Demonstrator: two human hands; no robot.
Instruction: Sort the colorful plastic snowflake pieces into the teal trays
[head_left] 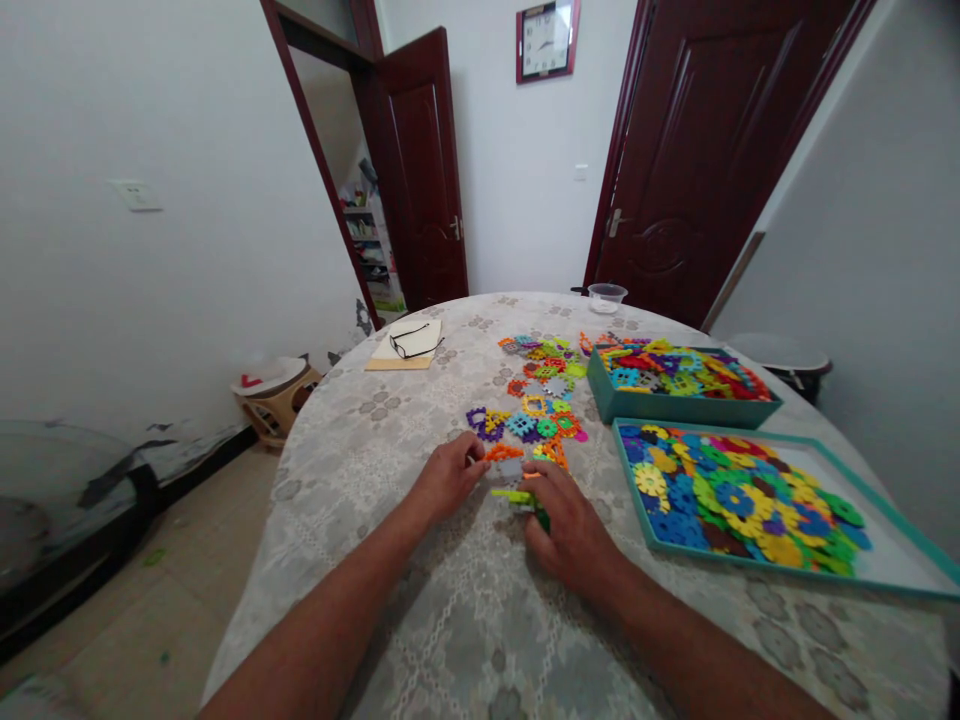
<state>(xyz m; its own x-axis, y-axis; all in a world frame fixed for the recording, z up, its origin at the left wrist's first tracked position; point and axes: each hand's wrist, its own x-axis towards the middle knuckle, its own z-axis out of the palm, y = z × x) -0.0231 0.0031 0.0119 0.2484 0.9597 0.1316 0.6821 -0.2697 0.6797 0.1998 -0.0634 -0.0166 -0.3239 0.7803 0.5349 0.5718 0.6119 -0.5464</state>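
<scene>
My left hand (448, 477) is closed, with thumb and forefinger pinched at the left end of an orange gear-shaped plastic building piece (504, 453). A grey piece (511, 467) sits just below the orange one. My right hand (564, 518) is curled around a yellow-green gear-shaped building piece (512, 495), seen nearly edge-on; some green shows under its fingers. Just beyond both hands lies a chain of joined gear pieces (521, 425) in purple, blue, orange and green. How far the pieces at my right fingertips are linked is hidden.
On the right stand a teal box (675, 408) full of toothed pieces and a teal-rimmed tray (720, 560) of flower-shaped ones. Glasses (409, 346) lie on paper (382, 359) at the far left. A clear plastic bowl (606, 296) stands at the table's far edge.
</scene>
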